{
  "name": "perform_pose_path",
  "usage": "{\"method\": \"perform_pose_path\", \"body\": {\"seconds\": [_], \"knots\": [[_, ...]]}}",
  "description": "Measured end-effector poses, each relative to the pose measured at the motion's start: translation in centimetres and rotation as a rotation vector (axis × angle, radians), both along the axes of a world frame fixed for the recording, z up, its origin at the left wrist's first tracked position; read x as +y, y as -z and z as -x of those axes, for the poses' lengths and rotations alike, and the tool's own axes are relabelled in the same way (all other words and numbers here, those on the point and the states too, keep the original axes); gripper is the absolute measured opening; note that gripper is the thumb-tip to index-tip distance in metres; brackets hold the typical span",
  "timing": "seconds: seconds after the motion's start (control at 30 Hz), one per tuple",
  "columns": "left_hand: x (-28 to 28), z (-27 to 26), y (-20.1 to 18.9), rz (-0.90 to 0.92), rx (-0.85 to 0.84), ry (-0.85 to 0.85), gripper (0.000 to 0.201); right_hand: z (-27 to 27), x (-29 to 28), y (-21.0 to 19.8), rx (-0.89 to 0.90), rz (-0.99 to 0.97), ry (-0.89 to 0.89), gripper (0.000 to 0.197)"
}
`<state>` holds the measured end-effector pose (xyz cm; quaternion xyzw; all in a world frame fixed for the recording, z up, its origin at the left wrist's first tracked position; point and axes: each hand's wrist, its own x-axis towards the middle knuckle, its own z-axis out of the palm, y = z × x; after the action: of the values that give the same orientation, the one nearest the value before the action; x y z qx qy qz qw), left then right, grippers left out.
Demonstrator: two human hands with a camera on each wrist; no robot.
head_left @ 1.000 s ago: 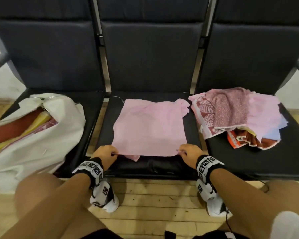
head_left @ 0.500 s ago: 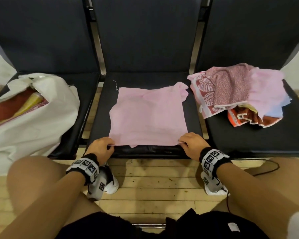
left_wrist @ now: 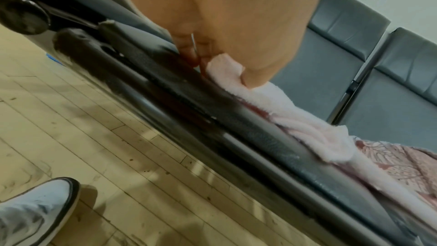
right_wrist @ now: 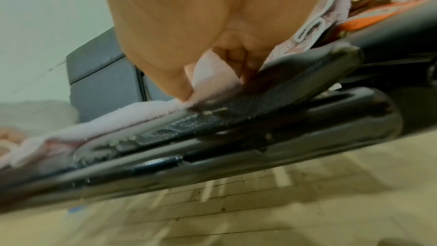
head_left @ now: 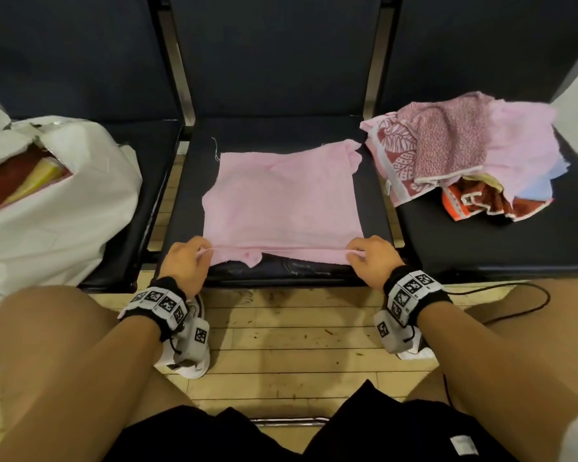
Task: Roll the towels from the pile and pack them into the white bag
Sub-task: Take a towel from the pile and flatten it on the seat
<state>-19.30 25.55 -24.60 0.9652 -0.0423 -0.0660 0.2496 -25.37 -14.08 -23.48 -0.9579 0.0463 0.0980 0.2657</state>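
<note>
Left hand (left_wrist: 227, 25) pinching pink towel (left_wrist: 305, 122) edge on dark seat front (left_wrist: 212, 111), white shoe (left_wrist: 35, 210) on wooden floor (left_wrist: 118, 156)

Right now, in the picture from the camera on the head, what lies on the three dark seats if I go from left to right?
white bag with cloth inside → pink towel spread flat on the middle seat, its near edge pinched by the left hand and the right hand → pile of towels

even indoor light, blurred wrist views
</note>
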Motion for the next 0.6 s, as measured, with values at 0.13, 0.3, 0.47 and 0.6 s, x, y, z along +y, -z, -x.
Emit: {"method": "perform_pose_path", "body": {"seconds": [0.13, 0.3, 0.47, 0.6], "knots": [[-1.2, -0.4, -0.7, -0.015, 0.046, -0.096, 0.031, 0.1, 1.1, -0.6, -0.077, 0.165, -0.046, 0.048], [-3.6, 0.3, -2.5, -0.13, -0.173, 0.009, 0.027, 0.1, 2.9, -0.2, -0.335, 0.308, -0.244, 0.041], [-5.8, 2.1, -1.7, -0.004, -0.161, 0.244, 0.016, 0.0, 4.3, -0.3, -0.071, 0.244, -0.334, 0.04], [-4.8, 1.7, -0.6, -0.043, -0.134, 0.268, 0.022, 0.1, 4.4, -0.1, -0.148, 0.23, -0.293, 0.032]]}}
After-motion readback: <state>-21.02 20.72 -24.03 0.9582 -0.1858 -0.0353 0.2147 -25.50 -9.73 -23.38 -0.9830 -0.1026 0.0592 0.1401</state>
